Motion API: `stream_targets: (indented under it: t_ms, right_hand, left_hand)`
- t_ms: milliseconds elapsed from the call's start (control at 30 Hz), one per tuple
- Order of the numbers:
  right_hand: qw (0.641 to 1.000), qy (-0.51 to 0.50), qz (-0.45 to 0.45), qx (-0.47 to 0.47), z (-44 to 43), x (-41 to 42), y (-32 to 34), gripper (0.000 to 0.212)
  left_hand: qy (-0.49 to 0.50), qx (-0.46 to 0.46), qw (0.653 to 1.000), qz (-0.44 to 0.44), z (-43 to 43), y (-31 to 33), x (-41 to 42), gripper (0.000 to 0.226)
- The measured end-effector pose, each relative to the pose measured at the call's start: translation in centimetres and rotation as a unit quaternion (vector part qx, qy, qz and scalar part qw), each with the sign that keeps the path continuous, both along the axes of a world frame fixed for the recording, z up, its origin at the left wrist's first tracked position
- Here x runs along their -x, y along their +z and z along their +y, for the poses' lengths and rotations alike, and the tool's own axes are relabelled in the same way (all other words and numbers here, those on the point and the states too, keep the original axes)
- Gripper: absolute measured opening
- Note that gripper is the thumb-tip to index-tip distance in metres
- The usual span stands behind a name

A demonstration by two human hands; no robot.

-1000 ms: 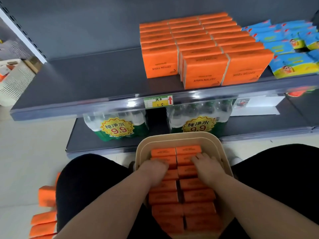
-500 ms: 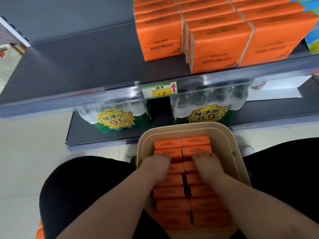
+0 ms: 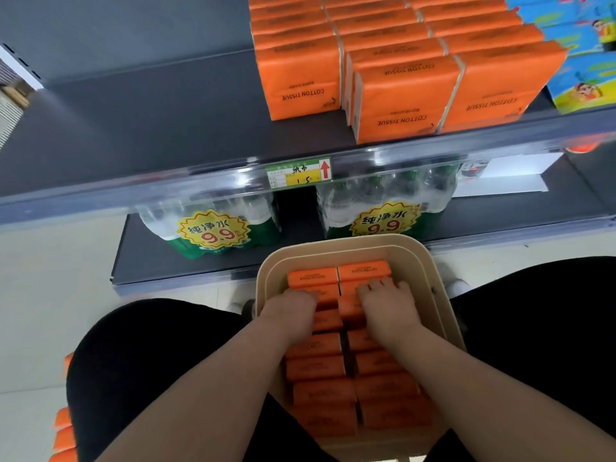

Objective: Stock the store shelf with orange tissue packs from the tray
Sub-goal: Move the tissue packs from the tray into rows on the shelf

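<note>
Both hands reaching into tray, which is sitting between my knees, below shelf front edge. Orange tissue packs filling tray in two columns, far wall to near wall. Long axes lying left-right, narrow printed faces pointing up. Left hand curling fingers down over left-column packs, tips hidden. Right hand hooking fingers over right-column packs near far wall. Judging packs light, soft, film slippery, so squeezing broad faces and lifting several as block without crushing
</note>
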State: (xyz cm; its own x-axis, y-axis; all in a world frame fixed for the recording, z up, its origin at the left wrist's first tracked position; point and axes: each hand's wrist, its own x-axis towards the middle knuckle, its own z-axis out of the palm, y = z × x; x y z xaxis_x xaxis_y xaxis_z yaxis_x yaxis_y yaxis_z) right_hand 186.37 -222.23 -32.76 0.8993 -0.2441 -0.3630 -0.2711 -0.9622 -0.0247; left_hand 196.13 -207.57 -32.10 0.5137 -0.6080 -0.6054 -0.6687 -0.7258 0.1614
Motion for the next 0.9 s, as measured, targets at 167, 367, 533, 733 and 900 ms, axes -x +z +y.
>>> stream_targets:
  t_ms: [167,367,533,733,900]
  right_hand:
    - [0.998,-0.022,-0.050,-0.002,0.5,2.1,2.7,0.041]
    - [0.998,-0.034,0.009,-0.045,0.8,4.8,1.3,0.039]
    - [0.996,-0.037,-0.008,-0.085,0.4,4.6,0.5,0.045]
    - [0.993,-0.062,-0.054,-0.089,0.0,3.9,0.1,0.045]
    - [0.992,-0.071,-0.024,-0.099,-0.4,3.9,-0.3,0.044]
  left_hand:
    - [-0.007,-0.014,1.000,-0.003,0.1,0.4,0.3,0.019]
    - [0.003,-0.021,1.000,0.005,-0.1,0.0,0.6,0.021]
    - [-0.009,-0.030,1.000,0.002,-0.3,-1.0,0.7,0.024]
    - [-0.077,-0.061,0.995,-0.030,-0.9,-2.8,0.8,0.024]
    - [-0.125,-0.064,0.987,-0.080,-1.9,-4.1,0.9,0.025]
